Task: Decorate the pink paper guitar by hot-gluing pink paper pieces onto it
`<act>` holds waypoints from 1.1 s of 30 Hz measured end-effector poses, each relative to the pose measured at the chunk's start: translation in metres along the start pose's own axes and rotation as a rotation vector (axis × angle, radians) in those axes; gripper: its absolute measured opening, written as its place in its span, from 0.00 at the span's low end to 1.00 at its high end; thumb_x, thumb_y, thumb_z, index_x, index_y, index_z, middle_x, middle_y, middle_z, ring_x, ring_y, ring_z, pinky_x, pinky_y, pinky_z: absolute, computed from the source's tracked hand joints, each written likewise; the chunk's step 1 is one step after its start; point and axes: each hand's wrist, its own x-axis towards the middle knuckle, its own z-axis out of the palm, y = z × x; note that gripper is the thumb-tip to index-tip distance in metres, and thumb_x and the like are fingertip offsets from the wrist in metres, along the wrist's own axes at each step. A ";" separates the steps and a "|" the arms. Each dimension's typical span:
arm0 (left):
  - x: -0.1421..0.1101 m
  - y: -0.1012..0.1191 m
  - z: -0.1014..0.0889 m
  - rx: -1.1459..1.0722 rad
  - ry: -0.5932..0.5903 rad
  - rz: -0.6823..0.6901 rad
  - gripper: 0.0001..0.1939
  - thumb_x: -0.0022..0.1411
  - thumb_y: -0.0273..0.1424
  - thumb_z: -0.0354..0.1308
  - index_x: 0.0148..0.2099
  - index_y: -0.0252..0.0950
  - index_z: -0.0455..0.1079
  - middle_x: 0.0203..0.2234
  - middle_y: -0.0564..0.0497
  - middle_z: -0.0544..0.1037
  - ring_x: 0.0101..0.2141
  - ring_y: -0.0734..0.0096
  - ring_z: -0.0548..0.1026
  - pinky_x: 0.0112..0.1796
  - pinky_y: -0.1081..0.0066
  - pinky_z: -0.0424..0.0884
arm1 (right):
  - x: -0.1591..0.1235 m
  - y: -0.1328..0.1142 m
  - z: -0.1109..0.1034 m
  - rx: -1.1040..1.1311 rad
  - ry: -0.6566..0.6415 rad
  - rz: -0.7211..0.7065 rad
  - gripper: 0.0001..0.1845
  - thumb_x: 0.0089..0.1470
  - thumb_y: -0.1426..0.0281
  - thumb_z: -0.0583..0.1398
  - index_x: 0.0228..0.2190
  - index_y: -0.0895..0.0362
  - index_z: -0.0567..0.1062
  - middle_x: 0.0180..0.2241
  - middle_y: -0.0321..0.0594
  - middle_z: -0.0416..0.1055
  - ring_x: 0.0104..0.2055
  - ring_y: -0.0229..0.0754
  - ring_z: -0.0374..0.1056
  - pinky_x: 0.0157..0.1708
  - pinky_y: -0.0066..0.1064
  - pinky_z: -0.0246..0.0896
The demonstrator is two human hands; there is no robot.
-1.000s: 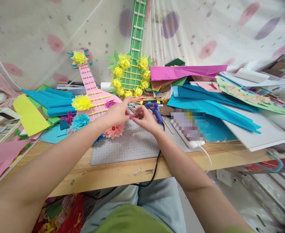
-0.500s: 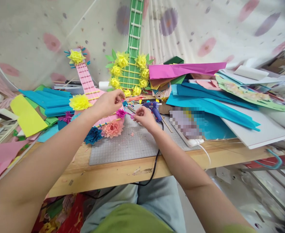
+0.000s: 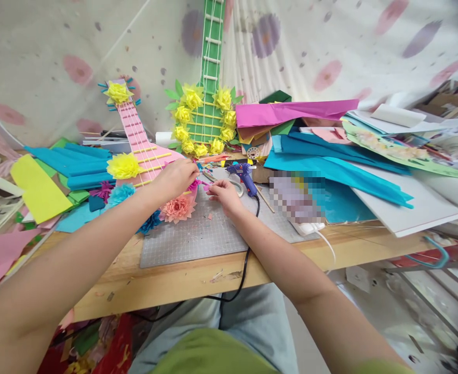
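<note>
A small magenta paper flower (image 3: 194,185) shows between my hands, with a strip of magenta crepe paper (image 3: 205,186) running from it to the right. My left hand (image 3: 179,176) closes over the flower from above; its fingertips partly hide it. The strip's far end is pinched in my right hand (image 3: 225,194). Behind and below my left hand leans a pink paper guitar (image 3: 135,130) with white strings and yellow bars. A coral paper flower (image 3: 178,208), a dark blue one (image 3: 150,222) and a yellow one (image 3: 123,166) sit along its body.
A purple glue gun (image 3: 244,176) lies right of my hands, its black cable crossing the grey cutting mat (image 3: 198,239). Behind stands a green paper guitar (image 3: 209,104) ringed with yellow flowers. Blue crepe paper (image 3: 338,166) is piled right, yellow paper (image 3: 42,189) left.
My left hand has come down from above onto the magenta flower, with its fingers now closed around it. My right hand keeps its pinch on the strip. The view has shifted slightly.
</note>
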 end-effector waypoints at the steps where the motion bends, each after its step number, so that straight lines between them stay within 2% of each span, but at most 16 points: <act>1: 0.000 0.004 0.003 0.046 0.008 0.037 0.17 0.64 0.29 0.44 0.36 0.33 0.74 0.34 0.43 0.78 0.37 0.63 0.73 0.41 0.64 0.69 | 0.000 0.000 0.000 0.002 0.010 -0.002 0.09 0.43 0.78 0.60 0.24 0.55 0.64 0.21 0.29 0.65 0.24 0.31 0.68 0.21 0.20 0.63; 4: 0.000 0.015 0.013 0.122 0.011 0.149 0.16 0.65 0.28 0.44 0.33 0.34 0.72 0.30 0.43 0.76 0.37 0.61 0.73 0.41 0.62 0.68 | 0.000 -0.001 0.001 -0.017 0.035 -0.019 0.08 0.43 0.79 0.58 0.25 0.55 0.65 0.21 0.28 0.64 0.24 0.31 0.66 0.20 0.20 0.62; 6: 0.001 0.019 0.016 0.136 0.004 0.172 0.16 0.65 0.28 0.43 0.33 0.34 0.71 0.29 0.42 0.75 0.37 0.60 0.72 0.41 0.61 0.67 | -0.001 -0.002 0.001 -0.035 0.043 -0.029 0.07 0.43 0.79 0.56 0.25 0.55 0.66 0.21 0.28 0.63 0.24 0.30 0.64 0.21 0.20 0.63; 11: 0.005 0.011 0.012 0.104 0.040 0.073 0.12 0.63 0.25 0.44 0.38 0.32 0.70 0.35 0.40 0.74 0.39 0.57 0.71 0.43 0.59 0.66 | 0.001 -0.002 0.000 -0.022 0.029 -0.024 0.08 0.43 0.80 0.54 0.23 0.56 0.68 0.20 0.29 0.62 0.23 0.28 0.62 0.23 0.20 0.65; 18: 0.005 -0.004 0.000 -0.068 0.024 -0.010 0.11 0.57 0.25 0.49 0.37 0.35 0.72 0.33 0.45 0.77 0.39 0.62 0.73 0.42 0.64 0.69 | 0.001 0.000 -0.001 -0.008 -0.037 -0.029 0.08 0.44 0.81 0.56 0.22 0.57 0.70 0.21 0.32 0.68 0.24 0.30 0.65 0.28 0.23 0.71; 22: 0.005 -0.006 -0.006 -0.108 0.033 -0.059 0.11 0.60 0.28 0.50 0.38 0.36 0.74 0.35 0.46 0.78 0.39 0.63 0.74 0.42 0.65 0.69 | -0.002 -0.002 0.000 -0.016 -0.054 -0.034 0.09 0.46 0.81 0.55 0.23 0.57 0.72 0.22 0.33 0.70 0.24 0.31 0.68 0.34 0.28 0.73; 26: 0.002 -0.005 -0.005 -0.053 0.088 -0.070 0.13 0.65 0.33 0.48 0.36 0.34 0.72 0.34 0.43 0.77 0.40 0.60 0.73 0.43 0.63 0.67 | -0.001 -0.002 -0.001 -0.032 -0.045 -0.064 0.10 0.45 0.82 0.55 0.23 0.58 0.73 0.22 0.34 0.72 0.25 0.33 0.70 0.37 0.32 0.73; 29: -0.002 -0.002 0.005 -0.001 0.076 0.029 0.10 0.62 0.35 0.53 0.39 0.34 0.71 0.38 0.42 0.76 0.44 0.57 0.71 0.45 0.61 0.66 | 0.002 0.001 -0.002 -0.067 -0.051 -0.108 0.11 0.42 0.82 0.55 0.25 0.57 0.74 0.24 0.34 0.73 0.26 0.33 0.71 0.37 0.32 0.73; 31: -0.005 0.000 0.014 0.017 0.033 0.147 0.13 0.58 0.34 0.58 0.44 0.34 0.69 0.44 0.41 0.75 0.49 0.55 0.69 0.49 0.59 0.63 | 0.004 0.004 -0.003 -0.120 -0.059 -0.149 0.12 0.41 0.83 0.55 0.26 0.57 0.74 0.25 0.34 0.74 0.28 0.34 0.72 0.37 0.31 0.72; 33: -0.005 0.001 0.020 0.039 -0.018 0.225 0.16 0.55 0.31 0.59 0.46 0.35 0.68 0.47 0.41 0.74 0.52 0.54 0.66 0.52 0.58 0.60 | 0.006 0.007 -0.003 -0.198 -0.048 -0.204 0.13 0.40 0.83 0.56 0.27 0.56 0.74 0.27 0.34 0.75 0.30 0.35 0.72 0.38 0.33 0.72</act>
